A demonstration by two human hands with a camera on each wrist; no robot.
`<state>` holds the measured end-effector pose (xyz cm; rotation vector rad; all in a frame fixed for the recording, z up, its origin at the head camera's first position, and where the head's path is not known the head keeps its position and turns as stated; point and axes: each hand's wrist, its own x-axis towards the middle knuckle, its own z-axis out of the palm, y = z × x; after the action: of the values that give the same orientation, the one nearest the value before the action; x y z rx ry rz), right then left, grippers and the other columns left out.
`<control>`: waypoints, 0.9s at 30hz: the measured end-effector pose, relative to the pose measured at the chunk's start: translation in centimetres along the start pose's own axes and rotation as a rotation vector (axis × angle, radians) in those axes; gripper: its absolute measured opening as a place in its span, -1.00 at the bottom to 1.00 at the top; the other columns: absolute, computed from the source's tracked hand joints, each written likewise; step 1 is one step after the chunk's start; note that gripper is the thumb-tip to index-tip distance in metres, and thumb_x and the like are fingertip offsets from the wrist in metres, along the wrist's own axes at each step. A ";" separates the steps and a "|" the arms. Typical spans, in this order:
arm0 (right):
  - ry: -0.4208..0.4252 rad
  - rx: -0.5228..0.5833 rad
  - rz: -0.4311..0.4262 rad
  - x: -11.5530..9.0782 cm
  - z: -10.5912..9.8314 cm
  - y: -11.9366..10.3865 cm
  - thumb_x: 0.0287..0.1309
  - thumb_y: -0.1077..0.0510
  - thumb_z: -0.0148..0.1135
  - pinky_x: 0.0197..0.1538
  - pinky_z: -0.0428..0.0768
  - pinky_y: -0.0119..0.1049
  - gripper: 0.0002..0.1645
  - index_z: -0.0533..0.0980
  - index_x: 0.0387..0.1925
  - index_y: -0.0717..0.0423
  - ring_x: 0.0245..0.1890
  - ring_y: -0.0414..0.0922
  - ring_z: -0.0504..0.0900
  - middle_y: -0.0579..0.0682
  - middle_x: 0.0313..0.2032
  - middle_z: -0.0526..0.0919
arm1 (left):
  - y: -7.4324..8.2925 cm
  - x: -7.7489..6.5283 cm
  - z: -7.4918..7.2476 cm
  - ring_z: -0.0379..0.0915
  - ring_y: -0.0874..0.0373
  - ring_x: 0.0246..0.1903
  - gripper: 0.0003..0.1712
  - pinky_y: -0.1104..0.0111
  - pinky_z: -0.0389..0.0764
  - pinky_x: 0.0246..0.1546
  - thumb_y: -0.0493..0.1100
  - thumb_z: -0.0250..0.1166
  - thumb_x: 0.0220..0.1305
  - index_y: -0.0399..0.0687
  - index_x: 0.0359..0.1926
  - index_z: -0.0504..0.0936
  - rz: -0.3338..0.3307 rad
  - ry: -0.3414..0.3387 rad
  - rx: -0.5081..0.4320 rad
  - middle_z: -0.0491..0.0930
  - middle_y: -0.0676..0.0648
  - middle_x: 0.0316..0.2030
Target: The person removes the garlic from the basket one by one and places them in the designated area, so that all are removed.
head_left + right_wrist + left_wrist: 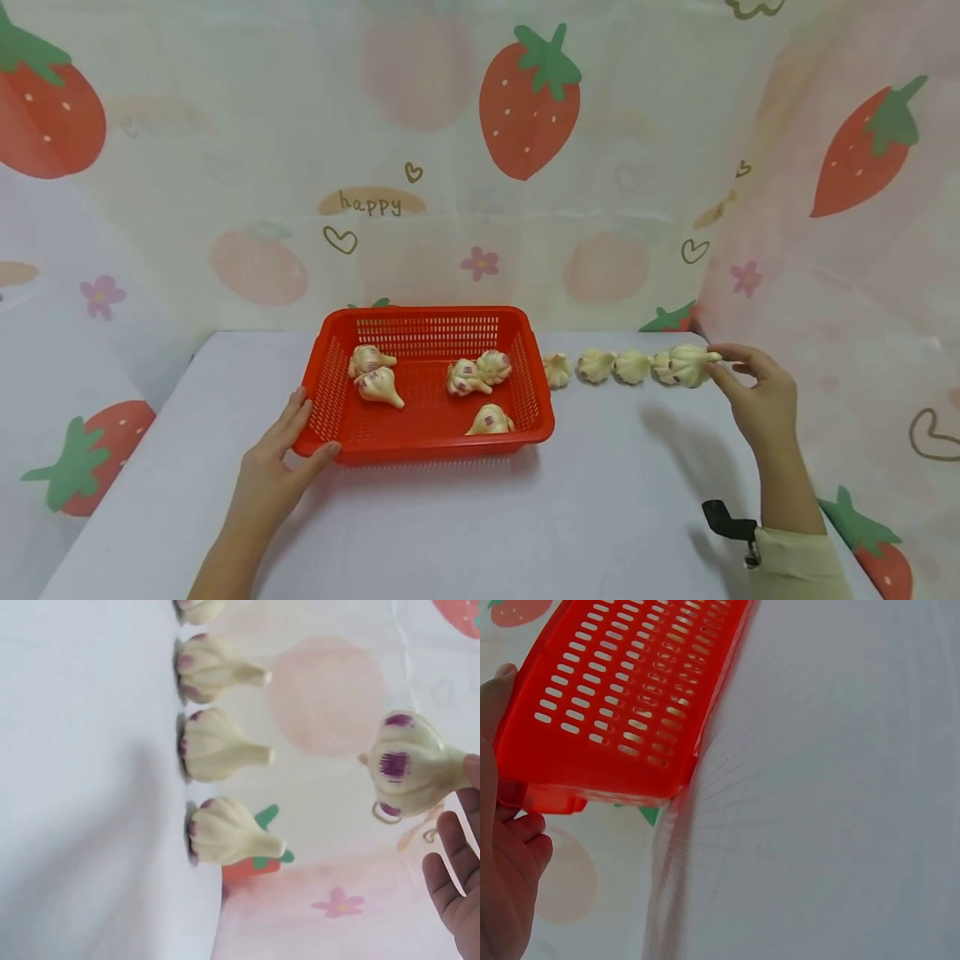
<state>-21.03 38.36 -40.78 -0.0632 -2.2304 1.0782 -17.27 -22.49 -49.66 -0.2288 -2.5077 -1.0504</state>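
Observation:
At its left end, a red plastic basket (427,454) is gripped by my left hand (272,473), with the thumb by the front corner and the fingers along the side rim. Curled fingers (534,838) show under that rim in the left wrist view. Several garlic bulbs (378,386) with purple marks lie inside. Over on the right, my right hand (763,402) pinches one garlic bulb (409,765) by its stem. That bulb is raised off the table and overlaps the end of a row of garlic bulbs (632,367) in the head view.
The row runs along the back of the white table (480,533), right of the basket, its bulbs standing stem up. Behind and beside the table hangs a strawberry-print cloth (450,167). A black bracket (727,521) sticks out from the right sleeve (795,567).

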 end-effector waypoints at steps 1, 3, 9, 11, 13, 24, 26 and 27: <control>0.006 0.001 -0.002 0.2 -0.1 0.2 0.23 0.17 0.47 0.01 0.44 -0.58 -0.71 0.72 -0.01 0.11 -0.06 -0.38 0.56 -0.11 -0.07 0.77 | 0.0 0.0 0.0 0.19 -0.11 0.50 -0.04 0.88 0.02 0.17 0.12 0.50 0.21 -0.07 0.52 0.31 -0.001 -0.001 0.002 0.20 0.03 0.56; 0.020 0.002 -0.004 0.6 -0.3 0.6 0.23 0.19 0.47 0.00 0.45 -0.59 -0.70 0.71 -0.01 0.13 -0.07 -0.39 0.55 -0.22 -0.12 0.76 | 0.0 -0.1 -0.1 0.20 -0.11 0.50 -0.04 0.88 0.03 0.18 0.11 0.51 0.21 -0.08 0.52 0.31 0.005 0.003 0.001 0.20 0.02 0.55; -0.004 -0.015 0.064 2.3 -1.0 1.8 0.26 0.11 0.44 -0.01 0.46 -0.60 -0.65 0.69 0.05 0.11 -0.08 -0.41 0.55 -0.38 -0.15 0.70 | 0.1 0.0 -0.2 0.21 -0.11 0.50 -0.05 0.87 0.05 0.19 0.09 0.52 0.21 -0.09 0.51 0.32 0.014 0.010 -0.010 0.21 0.03 0.55; -0.023 -0.035 0.106 2.9 -1.3 2.2 0.28 0.06 0.43 -0.05 0.47 -0.64 -0.62 0.68 0.08 0.10 -0.12 -0.42 0.54 -0.39 -0.15 0.68 | 0.0 0.0 -0.2 0.20 -0.11 0.50 -0.05 0.87 0.05 0.19 0.09 0.51 0.21 -0.09 0.51 0.32 0.011 0.005 -0.012 0.21 0.03 0.55; -0.049 -0.050 0.145 3.5 -1.7 2.5 0.30 0.02 0.41 -0.12 0.48 -0.67 -0.57 0.66 0.13 0.09 -0.16 -0.44 0.54 -0.42 -0.15 0.66 | 0.0 0.0 -0.2 0.20 -0.11 0.50 -0.05 0.87 0.05 0.19 0.09 0.51 0.21 -0.10 0.51 0.32 0.012 0.003 -0.017 0.21 0.02 0.55; -0.037 -0.039 0.185 5.6 -1.7 4.1 0.29 0.10 0.41 -0.29 0.51 -0.72 -0.55 0.64 0.14 0.22 -0.36 -0.55 0.57 -0.58 -0.31 0.58 | -0.1 0.0 -0.2 0.19 -0.11 0.51 -0.03 0.87 0.03 0.18 0.12 0.50 0.21 -0.06 0.53 0.29 -0.005 -0.010 -0.006 0.18 0.05 0.56; -0.025 -0.041 0.188 5.9 -1.6 4.5 0.28 0.11 0.41 -0.30 0.51 -0.73 -0.57 0.65 0.13 0.20 -0.38 -0.55 0.57 -0.59 -0.33 0.58 | 0.0 0.0 -0.2 0.18 -0.09 0.51 -0.03 0.87 0.04 0.17 0.13 0.50 0.22 -0.04 0.53 0.28 -0.012 -0.016 -0.001 0.17 0.06 0.56; -0.019 -0.034 0.193 6.1 -1.6 4.7 0.28 0.12 0.41 -0.30 0.51 -0.73 -0.58 0.65 0.12 0.19 -0.38 -0.55 0.57 -0.59 -0.33 0.58 | 0.0 0.0 -0.2 0.18 -0.09 0.52 -0.03 0.87 0.04 0.17 0.14 0.49 0.22 -0.04 0.54 0.28 -0.013 -0.017 0.000 0.17 0.06 0.57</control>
<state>-26.02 44.44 -40.16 -0.2890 -2.2964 1.1461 -17.22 -22.62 -49.58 -0.2221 -2.5274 -1.0572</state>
